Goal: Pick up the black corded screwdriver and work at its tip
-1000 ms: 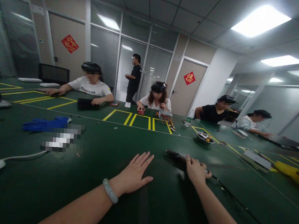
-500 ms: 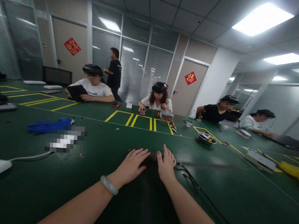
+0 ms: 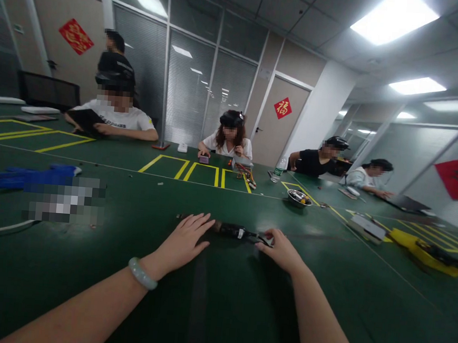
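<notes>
A dark, rod-shaped device [image 3: 232, 230] with a small white label lies on the green table [image 3: 241, 320] in front of me. My left hand [image 3: 186, 239] rests over its left part, fingers stretched out and palm down. From the right end of the device runs a black cable [image 3: 256, 238]. My right hand [image 3: 282, 250] pinches that cable bundle between thumb and fingers. What lies under my left palm is hidden, and the exact kind of device cannot be made out.
Blue gloves [image 3: 30, 176] and a blurred-out item [image 3: 66, 201] with a white cord lie at the left. A metal bowl [image 3: 299, 198] of small parts, a water bottle [image 3: 278, 171], a grey box [image 3: 366, 228] and a yellow item [image 3: 424, 251] stand farther off. Several people sit around the table.
My right hand has moved right off the device and closed on its cable, which trailed toward the lower right before. My left hand stays over the device. The camera view has shifted.
</notes>
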The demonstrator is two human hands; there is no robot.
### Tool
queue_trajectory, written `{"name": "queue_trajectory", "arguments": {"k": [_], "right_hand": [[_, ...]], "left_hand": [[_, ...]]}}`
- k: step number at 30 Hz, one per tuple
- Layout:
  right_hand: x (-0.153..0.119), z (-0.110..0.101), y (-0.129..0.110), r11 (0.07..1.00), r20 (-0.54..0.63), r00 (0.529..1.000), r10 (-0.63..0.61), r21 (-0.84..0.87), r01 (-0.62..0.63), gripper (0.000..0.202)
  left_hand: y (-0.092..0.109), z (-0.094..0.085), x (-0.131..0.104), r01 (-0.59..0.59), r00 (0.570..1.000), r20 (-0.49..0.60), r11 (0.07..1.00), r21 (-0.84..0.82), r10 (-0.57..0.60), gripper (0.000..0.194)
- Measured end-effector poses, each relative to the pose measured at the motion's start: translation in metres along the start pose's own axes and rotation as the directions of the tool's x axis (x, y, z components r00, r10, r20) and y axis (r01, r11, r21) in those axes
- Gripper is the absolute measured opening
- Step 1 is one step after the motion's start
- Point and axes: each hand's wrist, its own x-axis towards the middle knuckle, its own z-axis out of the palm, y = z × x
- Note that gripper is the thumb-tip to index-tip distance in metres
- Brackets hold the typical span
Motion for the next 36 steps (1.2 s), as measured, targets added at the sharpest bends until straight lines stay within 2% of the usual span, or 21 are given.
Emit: {"name": "queue_trajectory", "arguments": {"k": [4,7,10,13,17,19,22,26,29,32,34,36], "right_hand": [[-0.005,-0.005,-0.003,0.995,0.097,0.995,0.009,-0.095,0.0,0.048],[-0.008,-0.009,-0.001,0.985,0.133,0.991,-0.015,-0.171,0.038,0.033],[-0.009,-0.008,-0.003,0.973,0.066,0.998,-0.012,-0.231,0.027,0.018],[-0.007,0.0,-0.011,0.964,-0.046,0.999,0.021,-0.263,-0.033,0.011],[0.002,0.017,-0.027,0.962,-0.197,0.98,0.025,-0.262,-0.077,0.012],[0.007,0.024,-0.033,0.964,-0.245,0.97,0.009,-0.255,-0.073,0.014],[0.011,0.03,-0.04,0.974,-0.293,0.955,-0.039,-0.224,-0.029,0.017],[0.012,0.035,-0.051,0.979,-0.271,0.952,-0.14,-0.184,0.091,0.018],[0.013,0.039,-0.063,0.973,-0.254,0.949,-0.186,-0.179,0.143,0.019],[0.016,0.043,-0.075,0.973,-0.253,0.947,-0.2,-0.167,0.161,0.019],[0.018,0.045,-0.08,0.973,-0.248,0.946,-0.209,-0.15,0.176,0.02],[0.018,0.046,-0.081,0.973,-0.246,0.945,-0.217,-0.132,0.189,0.021]], "left_hand": [[0.015,0.0,0.008,-0.065,0.998,-0.017,0.998,0.021,0.066,0.06],[0.031,0.001,0.025,-0.103,0.994,-0.026,0.995,0.018,0.103,0.059],[0.05,0.006,0.051,-0.113,0.992,-0.056,0.993,0.015,0.114,0.055],[0.066,0.016,0.076,-0.121,0.991,-0.06,0.993,-0.002,0.121,0.052],[0.073,0.031,0.092,-0.085,0.995,0.043,0.995,-0.047,0.087,0.049],[0.069,0.034,0.092,-0.061,0.996,0.064,0.997,-0.054,0.064,0.048],[0.057,0.03,0.084,-0.044,0.997,0.056,0.998,-0.041,0.046,0.047],[0.034,0.012,0.066,-0.083,0.99,0.113,0.994,-0.067,0.09,0.046],[0.023,0.002,0.049,-0.099,0.988,0.115,0.992,-0.074,0.107,0.043],[0.023,0.001,0.037,-0.08,0.996,0.027,0.996,-0.039,0.081,0.045],[0.027,0.004,0.036,-0.066,0.997,-0.038,0.998,-0.001,0.066,0.049],[0.033,0.009,0.039,-0.059,0.996,-0.058,0.998,0.028,0.061,0.045]]}}
